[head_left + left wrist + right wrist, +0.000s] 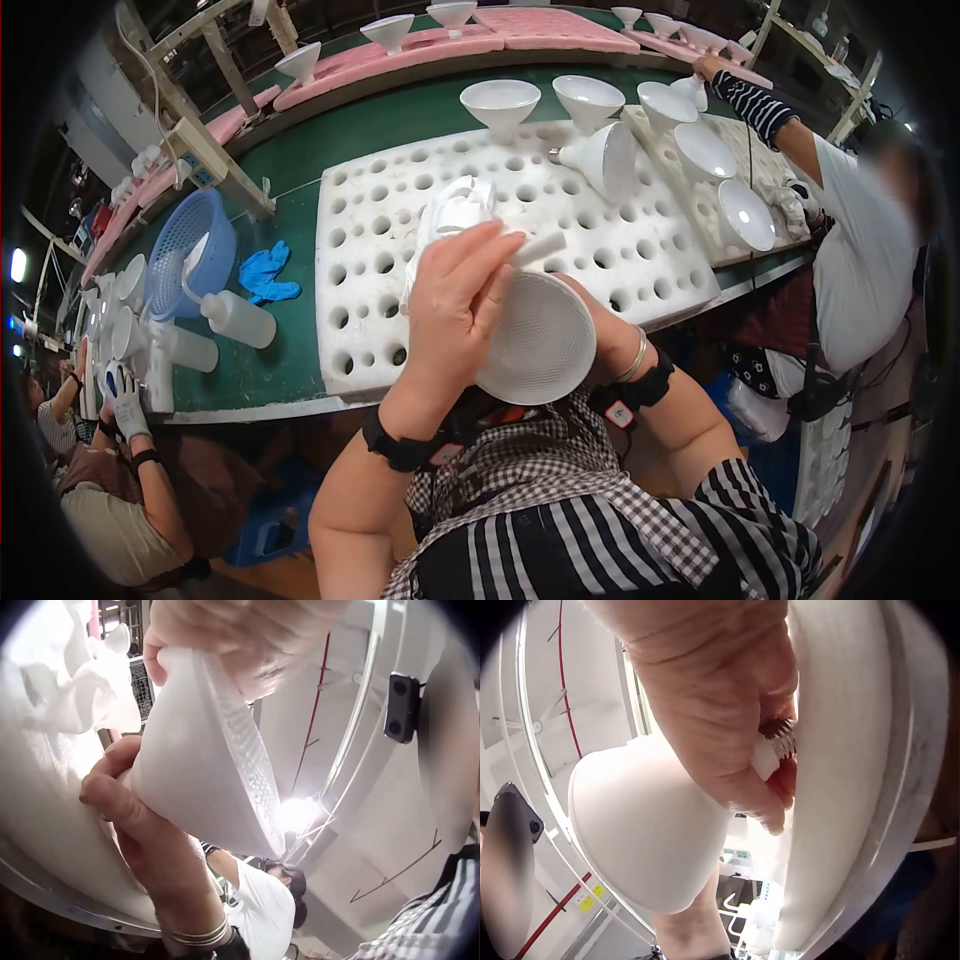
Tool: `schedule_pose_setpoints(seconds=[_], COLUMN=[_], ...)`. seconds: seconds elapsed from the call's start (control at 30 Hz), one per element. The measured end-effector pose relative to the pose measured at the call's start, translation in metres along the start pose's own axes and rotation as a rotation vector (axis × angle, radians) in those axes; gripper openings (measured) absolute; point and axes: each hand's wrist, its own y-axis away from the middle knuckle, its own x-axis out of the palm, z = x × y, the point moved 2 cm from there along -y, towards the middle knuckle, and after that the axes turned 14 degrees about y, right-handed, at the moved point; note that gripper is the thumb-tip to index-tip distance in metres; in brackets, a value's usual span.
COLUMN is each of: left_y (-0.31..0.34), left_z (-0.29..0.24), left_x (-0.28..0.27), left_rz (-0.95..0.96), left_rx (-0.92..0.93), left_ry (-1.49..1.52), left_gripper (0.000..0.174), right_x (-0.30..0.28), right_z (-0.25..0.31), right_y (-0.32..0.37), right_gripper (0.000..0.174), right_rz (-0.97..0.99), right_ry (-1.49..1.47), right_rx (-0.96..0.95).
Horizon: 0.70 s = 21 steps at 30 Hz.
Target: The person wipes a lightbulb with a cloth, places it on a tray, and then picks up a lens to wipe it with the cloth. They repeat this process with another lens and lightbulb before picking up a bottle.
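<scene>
A white reflector bulb (540,340), its dimpled round lens facing up, is held in front of me above the foam's near edge. My right hand (720,712) grips it from behind by the neck, next to the threaded metal base (784,739). At the bulb's rim, my left hand (455,300) holds the side, thumb by the lens and fingertips (154,666) curling over the outer shell. A white strip (540,248) shows past the left fingers. Crumpled white cloth (460,205) lies on the perforated foam board (360,270) beyond the left hand.
More reflector bulbs (605,160) stand or lie on the foam. Left of it are a blue basket (185,255), squeeze bottles (240,318) and a blue glove (268,272). Another person's striped sleeve (755,105) reaches in at right; a gloved hand (125,400) is at left.
</scene>
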Motion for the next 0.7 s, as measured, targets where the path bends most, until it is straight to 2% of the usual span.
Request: schedule_pose_setpoints(seconds=[0.03,0.07,0.1,0.13,0.2,0.23,0.3,0.33,0.4,0.43,0.47,0.5,0.53,0.6,0.63,0.67,0.7], left_y=[0.000,0.001,0.002,0.008,0.024,0.029,0.034,0.031,0.022,0.024,0.025,0.024,0.026,0.037,0.042,0.046,0.052], left_z=[0.000,-0.001,-0.004,-0.013,-0.049,-0.056,-0.065,-0.060,-0.036,-0.022,-0.004,0.007,0.007,-0.002,-0.015,-0.029,-0.045], left_x=[0.001,0.000,0.000,0.003,0.018,0.019,0.023,0.022,0.012,0.006,-0.004,-0.010,-0.010,-0.007,-0.005,0.002,0.013], left_rz=[0.002,-0.032,-0.068,-0.065,0.112,0.113,0.241,0.240,0.095,0.093,0.009,-0.075,-0.078,-0.152,-0.087,-0.084,0.010], left_rx=[0.006,0.059,0.112,0.116,0.182,0.173,0.248,0.250,0.226,0.226,0.052,-0.118,-0.112,-0.044,-0.008,-0.009,0.086], left_ry=[0.000,-0.160,-0.321,-0.322,-0.341,-0.338,-0.342,-0.345,-0.387,-0.388,-0.230,-0.073,-0.079,-0.185,-0.369,-0.368,-0.363], left_gripper=[0.026,0.029,0.032,0.032,0.030,0.030,0.033,0.033,0.037,0.037,0.036,0.034,0.034,0.031,0.027,0.027,0.030], right_x=[0.003,0.004,0.003,0.001,0.008,0.017,0.030,0.028,0.014,0.017,0.016,0.011,0.009,0.014,0.017,0.018,0.015], right_z=[-0.003,-0.001,0.002,0.007,0.005,-0.009,-0.023,-0.025,-0.007,-0.007,-0.010,-0.010,-0.007,-0.006,-0.011,-0.015,-0.013], right_y=[0.000,-0.001,0.001,0.002,0.011,0.019,0.025,0.024,0.017,0.017,0.016,0.012,0.009,0.007,0.009,0.011,0.016], right_gripper=[0.032,0.032,0.032,0.034,0.037,0.038,0.040,0.040,0.040,0.040,0.040,0.040,0.040,0.040,0.037,0.035,0.038], right_rz=[-0.074,-0.148,-0.151,-0.166,-0.178,-0.212,-0.253,-0.251,-0.251,-0.292,-0.288,-0.310,-0.329,-0.329,-0.355,-0.382,-0.260], right_ry=[0.113,0.225,0.227,0.251,0.270,-0.255,-1.297,-1.297,-0.485,-0.538,-0.536,-0.188,0.159,0.071,-0.051,-0.168,-0.395], right_rx=[-0.057,-0.113,-0.116,-0.095,-0.064,0.133,0.507,0.504,0.299,0.283,0.276,0.069,-0.136,-0.088,-0.017,0.053,0.169])
